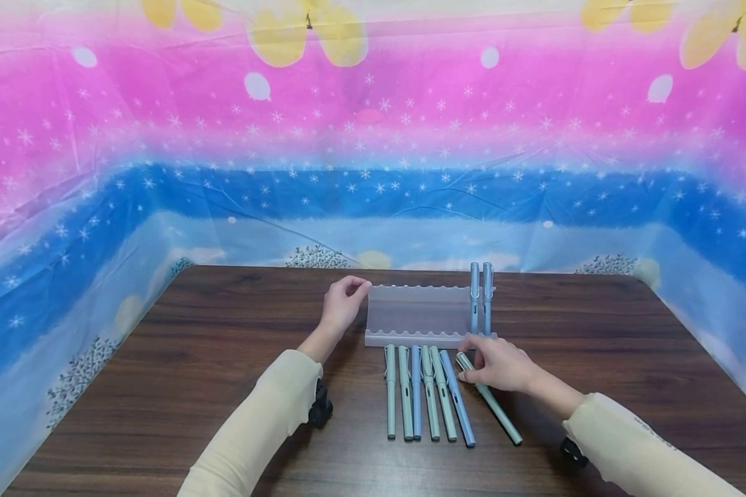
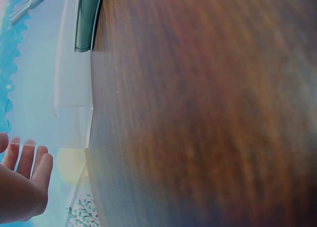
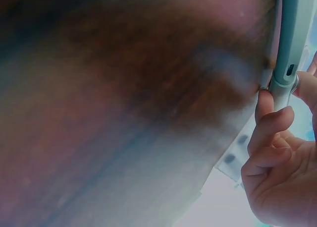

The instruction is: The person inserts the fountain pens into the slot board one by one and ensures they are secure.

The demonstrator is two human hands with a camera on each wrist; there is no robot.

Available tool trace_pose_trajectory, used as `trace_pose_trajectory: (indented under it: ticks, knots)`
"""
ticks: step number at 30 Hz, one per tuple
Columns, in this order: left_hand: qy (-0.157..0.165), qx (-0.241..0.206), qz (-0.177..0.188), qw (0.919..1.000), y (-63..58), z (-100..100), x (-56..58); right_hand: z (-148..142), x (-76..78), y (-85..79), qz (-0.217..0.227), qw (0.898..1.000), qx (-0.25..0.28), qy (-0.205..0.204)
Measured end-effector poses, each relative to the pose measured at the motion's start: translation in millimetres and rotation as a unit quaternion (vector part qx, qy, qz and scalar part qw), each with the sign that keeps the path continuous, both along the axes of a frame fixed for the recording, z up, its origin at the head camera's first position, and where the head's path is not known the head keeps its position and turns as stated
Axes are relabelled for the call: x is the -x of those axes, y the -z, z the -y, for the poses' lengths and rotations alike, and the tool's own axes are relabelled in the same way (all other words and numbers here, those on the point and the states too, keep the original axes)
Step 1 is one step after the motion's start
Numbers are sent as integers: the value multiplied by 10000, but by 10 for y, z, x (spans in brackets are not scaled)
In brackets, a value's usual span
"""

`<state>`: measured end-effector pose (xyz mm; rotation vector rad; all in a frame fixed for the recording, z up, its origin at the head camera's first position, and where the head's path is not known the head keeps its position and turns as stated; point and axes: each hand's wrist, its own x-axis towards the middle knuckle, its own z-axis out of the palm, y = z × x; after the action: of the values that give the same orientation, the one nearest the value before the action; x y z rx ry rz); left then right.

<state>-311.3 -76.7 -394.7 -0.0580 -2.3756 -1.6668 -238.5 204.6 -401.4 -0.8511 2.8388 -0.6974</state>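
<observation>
A translucent pen stand (image 1: 418, 310) with scalloped edges is set up toward the back of the table. My left hand (image 1: 342, 304) pinches its upper left corner between thumb and fingers; in the left wrist view the fingers (image 2: 42, 172) show beside the stand's end. With thumb and index finger, my right hand (image 1: 502, 364) grips a green capped pen (image 1: 500, 413) near its clip end, just in front of the stand's right end. Two blue-grey pens (image 1: 474, 300) stand upright in the rightmost slots. Several green and blue pens (image 1: 430, 393) lie side by side before the stand.
The dark wooden table (image 1: 180, 400) reaches back to a colourful cloth backdrop (image 1: 373, 186) that encloses it on three sides. Of the loose pens, a blue one (image 1: 458, 404) lies closest to my right hand.
</observation>
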Motion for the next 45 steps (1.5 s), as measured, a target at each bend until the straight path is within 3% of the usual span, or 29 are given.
trace_pose_trajectory:
  ticks: [9,23,36,45]
  knots:
    - [10,22,47,10000,-12,0,-10,-31,54,-3,274,9981,448,-317]
    - [-26,60,45,10000,-8,-1,-15,-39,107,-21,606,9936,953,-72]
    - [-11,60,12,10000,-7,-5,-10,-66,190,-181,475,9920,1146,217]
    - [-34,60,-3,10000,-4,-3,-11,-81,246,-307,423,9885,1439,173]
